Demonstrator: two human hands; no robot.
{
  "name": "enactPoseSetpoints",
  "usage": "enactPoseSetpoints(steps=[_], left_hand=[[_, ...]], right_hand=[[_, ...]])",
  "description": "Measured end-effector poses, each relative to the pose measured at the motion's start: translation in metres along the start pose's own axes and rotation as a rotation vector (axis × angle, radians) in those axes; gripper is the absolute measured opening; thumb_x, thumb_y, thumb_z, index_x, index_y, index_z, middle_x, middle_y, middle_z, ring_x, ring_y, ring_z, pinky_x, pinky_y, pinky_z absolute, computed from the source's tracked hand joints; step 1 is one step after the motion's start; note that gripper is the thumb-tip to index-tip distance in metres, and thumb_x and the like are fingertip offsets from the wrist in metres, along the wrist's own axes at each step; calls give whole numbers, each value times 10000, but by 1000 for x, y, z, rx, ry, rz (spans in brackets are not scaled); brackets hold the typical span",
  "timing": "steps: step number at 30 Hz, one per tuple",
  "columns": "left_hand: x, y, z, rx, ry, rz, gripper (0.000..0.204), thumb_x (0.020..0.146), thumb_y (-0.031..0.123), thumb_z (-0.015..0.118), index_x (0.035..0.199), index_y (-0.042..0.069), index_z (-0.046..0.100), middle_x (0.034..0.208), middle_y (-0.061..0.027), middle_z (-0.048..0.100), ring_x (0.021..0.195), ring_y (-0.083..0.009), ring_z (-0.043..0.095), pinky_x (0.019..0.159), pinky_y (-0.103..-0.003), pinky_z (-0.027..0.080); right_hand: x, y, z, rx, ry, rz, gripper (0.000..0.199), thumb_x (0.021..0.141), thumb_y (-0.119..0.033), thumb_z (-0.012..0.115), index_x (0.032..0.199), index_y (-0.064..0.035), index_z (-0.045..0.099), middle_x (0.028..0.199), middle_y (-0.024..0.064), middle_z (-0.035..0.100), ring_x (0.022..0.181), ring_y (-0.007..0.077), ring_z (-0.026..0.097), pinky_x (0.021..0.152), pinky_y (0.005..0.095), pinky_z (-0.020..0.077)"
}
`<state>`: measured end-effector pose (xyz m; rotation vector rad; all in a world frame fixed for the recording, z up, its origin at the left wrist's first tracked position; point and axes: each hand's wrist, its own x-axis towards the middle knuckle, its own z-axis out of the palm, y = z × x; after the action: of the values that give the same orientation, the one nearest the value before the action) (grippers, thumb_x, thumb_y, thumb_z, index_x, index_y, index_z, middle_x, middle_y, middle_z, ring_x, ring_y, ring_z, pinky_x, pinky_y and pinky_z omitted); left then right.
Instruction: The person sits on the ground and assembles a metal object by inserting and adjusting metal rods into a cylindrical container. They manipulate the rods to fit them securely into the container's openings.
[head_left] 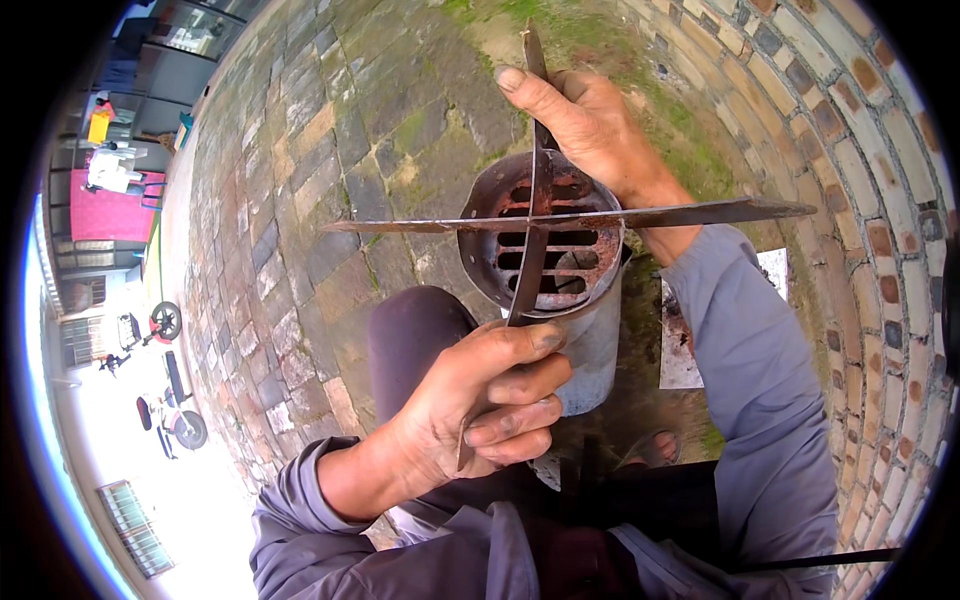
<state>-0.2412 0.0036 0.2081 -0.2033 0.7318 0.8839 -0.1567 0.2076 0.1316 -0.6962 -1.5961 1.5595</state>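
Note:
A rusty cross of two flat metal strips [680,214] is held up in front of me. My left hand [495,395] is closed around the near end of one strip, fingers wrapped over it. At the far end of that same strip, my right hand [585,125] grips it, thumb extended along one side. The other strip runs crosswise, both its ends free. Behind and below the cross stands a round metal bucket-like stove [590,370] with a rusty slotted grate [575,262] in its top. The cross partly hides the grate; whether they touch I cannot tell.
Stone paving [290,200] with moss spreads to the left. A curved-looking brick wall [850,200] rises close on the right. A stained white sheet [682,365] lies beside my right forearm. My bent knee [415,335] is left of the stove; motorbikes [180,410] stand far left.

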Motion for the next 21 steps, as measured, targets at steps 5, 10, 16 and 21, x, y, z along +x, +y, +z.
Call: enactPoseSetpoints(steps=[5,10,16,21], left_hand=[[2,-3,-1,-105,-46,8,149,1027,207,474,925,112,422,600,36,373,361,-60,320,347,-225,228],[0,-1,-10,-189,-123,14,127,1022,198,482,975,101,416,609,18,399,364,-63,355,336,-223,208],[-1,0,-12,-223,-135,-13,134,1013,193,499,970,102,410,614,11,418,366,-68,378,336,-224,207],[1,-1,-11,-245,-137,-17,131,1005,178,502,969,96,407,610,7,414,363,-74,380,335,-224,208]], right_hand=[[-4,-7,-3,35,-20,-31,496,910,-495,666,747,-27,642,616,-48,475,576,77,430,518,302,345],[-1,-4,1,50,-24,-30,520,906,-515,660,765,-15,647,620,-39,483,576,78,452,512,291,354],[0,-3,3,16,8,-32,468,907,-451,676,810,6,686,599,-14,508,561,100,453,510,322,349],[1,3,2,-2,39,-3,497,881,-475,696,773,10,674,582,1,513,536,114,466,487,332,345]])
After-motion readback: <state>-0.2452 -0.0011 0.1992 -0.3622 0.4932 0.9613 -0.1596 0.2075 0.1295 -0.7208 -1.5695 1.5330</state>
